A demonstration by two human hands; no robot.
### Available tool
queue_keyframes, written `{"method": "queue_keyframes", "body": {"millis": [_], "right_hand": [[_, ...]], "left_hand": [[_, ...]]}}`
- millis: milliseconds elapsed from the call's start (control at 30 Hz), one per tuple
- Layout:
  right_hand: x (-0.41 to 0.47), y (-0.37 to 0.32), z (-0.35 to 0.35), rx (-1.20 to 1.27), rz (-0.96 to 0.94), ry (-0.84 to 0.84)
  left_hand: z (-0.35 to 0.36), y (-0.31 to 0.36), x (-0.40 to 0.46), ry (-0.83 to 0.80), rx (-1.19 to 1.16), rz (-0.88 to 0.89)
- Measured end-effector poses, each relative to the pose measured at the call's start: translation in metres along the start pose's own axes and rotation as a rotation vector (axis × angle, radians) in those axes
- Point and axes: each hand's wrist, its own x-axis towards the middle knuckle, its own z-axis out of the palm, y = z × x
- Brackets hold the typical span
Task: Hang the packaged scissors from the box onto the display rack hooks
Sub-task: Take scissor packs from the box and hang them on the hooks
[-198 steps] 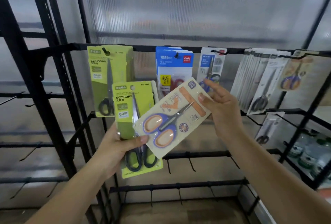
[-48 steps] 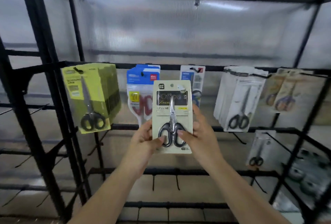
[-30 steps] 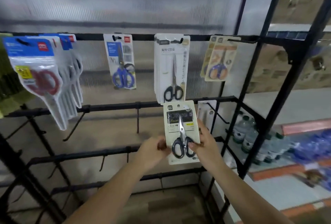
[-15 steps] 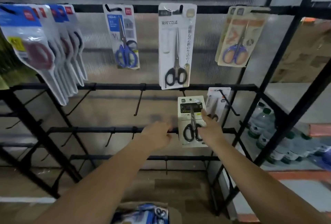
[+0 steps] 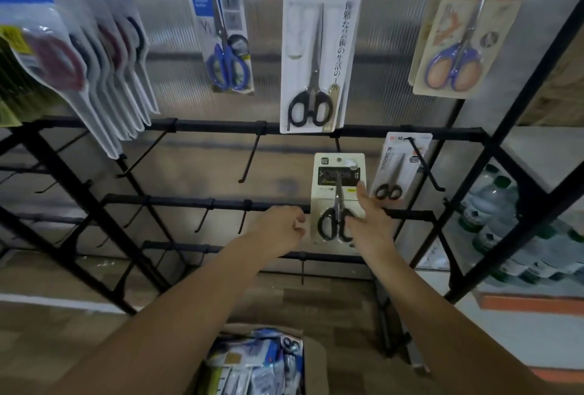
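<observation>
The cream Office scissors pack (image 5: 339, 198) now hangs on a second-row hook, where moments ago both hands carried it. Right hand (image 5: 366, 225) rests open against it; left hand (image 5: 279, 230), just beside, loosely curled, empty. The box (image 5: 313, 363) below awaits.

Ribbed translucent wall panel (image 5: 388, 47) behind; floor (image 5: 63, 325) apparently wood-patterned.
</observation>
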Motion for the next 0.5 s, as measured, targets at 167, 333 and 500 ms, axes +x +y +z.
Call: {"method": "queue_keyframes", "body": {"millis": [167, 333, 500], "right_hand": [[0.016, -0.009, 0.001, -0.049, 0.021, -0.018], [0.046, -0.030, -0.009, -0.257, -0.018, -0.091], [0.070, -0.047, -0.010, -0.418, 0.023, -0.159]], "left_hand": [[0.000, -0.006, -0.001, -0.004, -0.088, -0.017], [-0.004, -0.006, 0.007, 0.006, -0.016, -0.012], [-0.022, 0.009, 0.026, 0.035, 0.090, 0.077]]}}
